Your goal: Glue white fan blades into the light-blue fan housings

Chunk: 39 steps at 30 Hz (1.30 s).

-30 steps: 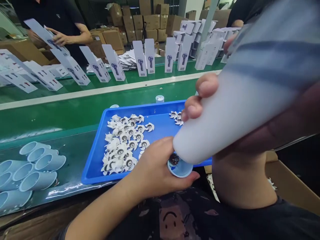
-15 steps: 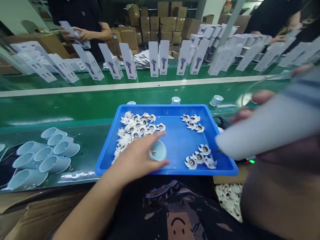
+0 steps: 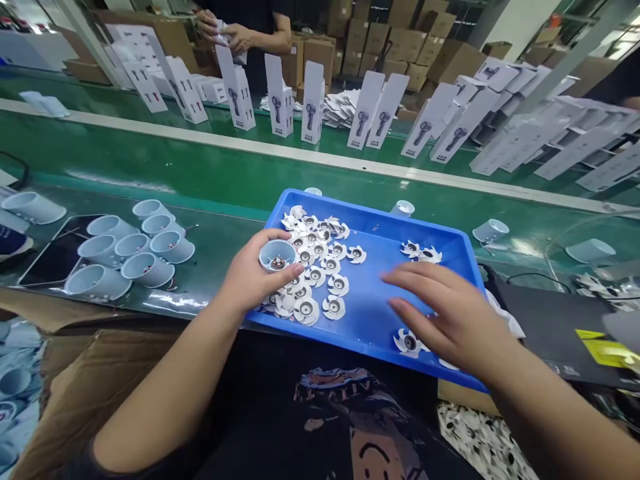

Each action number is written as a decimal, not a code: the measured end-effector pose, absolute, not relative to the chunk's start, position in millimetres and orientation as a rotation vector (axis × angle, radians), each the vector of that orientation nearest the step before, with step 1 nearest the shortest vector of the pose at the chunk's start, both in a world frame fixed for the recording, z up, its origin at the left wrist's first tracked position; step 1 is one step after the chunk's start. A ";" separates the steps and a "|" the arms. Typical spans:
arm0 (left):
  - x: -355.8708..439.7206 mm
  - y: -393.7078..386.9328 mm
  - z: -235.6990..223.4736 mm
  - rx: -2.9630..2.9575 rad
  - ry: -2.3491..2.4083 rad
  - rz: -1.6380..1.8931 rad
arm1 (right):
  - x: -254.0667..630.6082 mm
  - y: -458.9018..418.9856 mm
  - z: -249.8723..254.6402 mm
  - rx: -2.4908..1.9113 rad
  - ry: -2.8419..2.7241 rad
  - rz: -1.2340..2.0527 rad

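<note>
My left hand (image 3: 253,273) is closed round a pale blue plastic cup (image 3: 277,255), its mouth facing me with a dark part inside, held over the left end of a blue tray (image 3: 450,241). My right hand (image 3: 445,317) hovers flat and open over the tray's right half, fingers stretched leftward, holding nothing. Several white fan impellers (image 3: 320,267) lie heaped in the tray's left part. Two more impellers (image 3: 420,252) sit near the far rim, and one impeller (image 3: 407,342) lies just under my right hand.
A group of pale blue cups (image 3: 130,250) lies on the green conveyor (image 3: 210,180) at left. Single cups (image 3: 490,231) stand beyond the tray. Upright white product boxes (image 3: 313,103) line the far side, where another person's hands (image 3: 230,33) work. A cardboard box (image 3: 75,380) sits at lower left.
The white bottle that my right hand held is gone from view and the hand now hovers open over the tray. My left hand has carried the cup up and to the left.
</note>
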<state>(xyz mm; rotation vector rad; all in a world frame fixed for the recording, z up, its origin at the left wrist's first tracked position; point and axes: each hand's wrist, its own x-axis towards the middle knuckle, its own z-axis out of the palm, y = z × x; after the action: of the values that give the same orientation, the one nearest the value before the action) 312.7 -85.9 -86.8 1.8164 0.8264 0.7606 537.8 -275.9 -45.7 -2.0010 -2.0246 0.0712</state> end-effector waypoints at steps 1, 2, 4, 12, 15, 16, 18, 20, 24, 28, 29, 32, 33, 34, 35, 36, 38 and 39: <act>312.0 -85.7 -85.9 1.821 0.834 0.760 | 532.8 -263.4 -57.7 -2.062 -2.045 0.147; 311.3 -85.7 -85.1 1.827 0.843 0.761 | 529.5 -249.5 -70.0 -2.131 -2.057 0.225; 310.1 -86.5 -83.4 1.850 0.869 0.755 | 527.3 -221.4 -91.8 -2.267 -2.055 0.336; 308.6 -88.3 -79.8 2.010 0.824 0.649 | 535.6 -209.8 -84.5 -2.265 -2.331 0.255; 308.7 -85.9 -79.8 2.024 0.805 0.625 | 540.6 -235.7 -67.2 -2.251 -2.494 0.269; 308.7 -85.1 -79.9 2.031 0.799 0.619 | 541.5 -241.8 -62.9 -2.287 -2.501 0.278; 308.8 -83.9 -80.3 2.032 0.799 0.613 | 542.1 -246.8 -57.6 -2.419 -2.433 0.261; 308.7 -83.4 -81.5 2.008 0.818 0.628 | 540.9 -242.0 -57.6 -2.556 -2.333 0.223; 306.7 -84.2 -85.5 1.930 0.805 0.674 | 531.1 -218.8 -68.2 -2.748 -2.236 0.188; 302.5 -82.8 -87.1 1.856 0.745 0.768 | 517.2 -204.5 -75.8 -2.788 -2.247 0.181; 301.6 -82.2 -86.6 1.840 0.741 0.778 | 514.4 -203.7 -76.0 -2.792 -2.241 0.192; 299.8 -81.7 -83.2 1.840 0.764 0.710 | 506.3 -208.1 -72.3 -2.820 -2.173 0.245; 299.5 -82.3 -81.8 1.850 0.772 0.659 | 503.3 -211.7 -69.8 -2.817 -2.148 0.268; 299.4 -83.3 -80.5 1.862 0.779 0.601 | 500.0 -216.2 -66.6 -2.805 -2.125 0.291; 299.3 -84.7 -79.4 1.876 0.782 0.539 | 496.7 -221.4 -62.7 -2.784 -2.103 0.314; 299.0 -86.4 -78.6 1.894 0.785 0.485 | 493.6 -227.1 -58.2 -2.755 -2.078 0.336; 297.3 -90.6 -78.3 1.945 0.807 0.422 | 489.0 -239.5 -47.9 -2.694 -2.011 0.380; 295.5 -92.9 -78.9 1.977 0.828 0.414 | 487.9 -246.0 -42.3 -2.664 -1.971 0.402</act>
<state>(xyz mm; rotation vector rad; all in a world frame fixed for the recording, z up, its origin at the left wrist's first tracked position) 295.5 -92.9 -78.9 1.9769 0.8280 0.4144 487.9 -246.0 -42.3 -2.6636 -1.9714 0.4018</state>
